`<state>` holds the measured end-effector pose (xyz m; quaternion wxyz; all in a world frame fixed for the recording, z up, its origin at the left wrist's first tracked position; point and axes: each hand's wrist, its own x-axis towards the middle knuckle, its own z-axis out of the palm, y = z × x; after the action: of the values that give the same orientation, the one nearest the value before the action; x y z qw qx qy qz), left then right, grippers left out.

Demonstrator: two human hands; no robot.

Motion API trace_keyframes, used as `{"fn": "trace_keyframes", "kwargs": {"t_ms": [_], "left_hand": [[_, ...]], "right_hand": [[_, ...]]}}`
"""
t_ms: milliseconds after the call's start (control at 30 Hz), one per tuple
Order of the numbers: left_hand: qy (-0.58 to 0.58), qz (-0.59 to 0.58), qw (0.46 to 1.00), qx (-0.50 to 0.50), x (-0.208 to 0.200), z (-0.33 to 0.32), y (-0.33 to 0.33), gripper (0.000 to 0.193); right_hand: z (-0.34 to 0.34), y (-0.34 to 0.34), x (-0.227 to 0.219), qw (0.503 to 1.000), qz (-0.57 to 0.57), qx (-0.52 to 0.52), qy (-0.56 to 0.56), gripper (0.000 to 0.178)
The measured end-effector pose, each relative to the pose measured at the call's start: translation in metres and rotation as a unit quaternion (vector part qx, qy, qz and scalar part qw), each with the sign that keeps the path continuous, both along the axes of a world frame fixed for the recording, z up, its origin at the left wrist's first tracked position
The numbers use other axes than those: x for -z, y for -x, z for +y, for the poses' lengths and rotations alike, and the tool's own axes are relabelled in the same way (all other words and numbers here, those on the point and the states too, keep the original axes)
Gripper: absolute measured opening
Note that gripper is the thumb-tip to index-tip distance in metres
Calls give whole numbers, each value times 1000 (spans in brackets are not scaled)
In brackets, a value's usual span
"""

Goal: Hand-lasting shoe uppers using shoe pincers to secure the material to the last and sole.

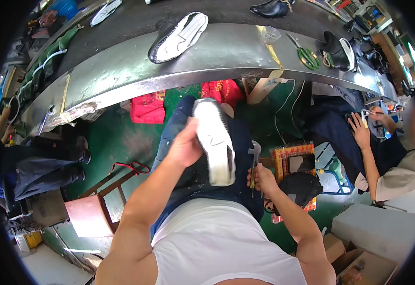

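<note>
Above my lap, my left hand [187,144] is closed around the side of a shoe [215,142] whose white underside faces up. A dark edge shows at the shoe's far end. To the right of it, my right hand [261,179] grips a pair of metal pliers [254,151] by the handles, with the broad silver head pointing away from me. The pliers and the shoe are apart. On the bench ahead lies another black shoe [179,38], tipped so its white underside shows.
A metal-edged bench [122,61] curves ahead, carrying green-handled scissors [306,56], a clear cup [268,34] and a black shoe [341,53]. Red bags [147,108] lie beneath. A stool [89,216] stands left; a co-worker [392,166] sits right, near a black cap [298,189].
</note>
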<state>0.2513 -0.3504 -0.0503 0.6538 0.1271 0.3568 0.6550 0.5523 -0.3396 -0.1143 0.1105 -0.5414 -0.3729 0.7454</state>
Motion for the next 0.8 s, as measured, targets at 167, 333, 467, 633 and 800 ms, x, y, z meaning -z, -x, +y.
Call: {"fn": "trace_keyframes", "kwargs": {"t_ms": [167, 333, 467, 633, 800], "left_hand": [[14, -26, 968, 248, 20, -53, 52, 110], [46, 657, 695, 289, 28, -76, -17, 116], [90, 557, 802, 198, 34, -76, -2, 100], [134, 436, 879, 138, 72, -74, -14, 98], [144, 410, 889, 146, 71, -74, -21, 100]], "right_hand": [[6, 4, 4, 1000, -21, 12, 12, 54], [0, 19, -8, 999, -28, 2, -34, 37], [4, 27, -42, 977, -3, -136, -165, 29], [16, 43, -83, 845, -125, -402, -331, 39], [15, 47, -69, 767, -88, -413, -484, 49]]}}
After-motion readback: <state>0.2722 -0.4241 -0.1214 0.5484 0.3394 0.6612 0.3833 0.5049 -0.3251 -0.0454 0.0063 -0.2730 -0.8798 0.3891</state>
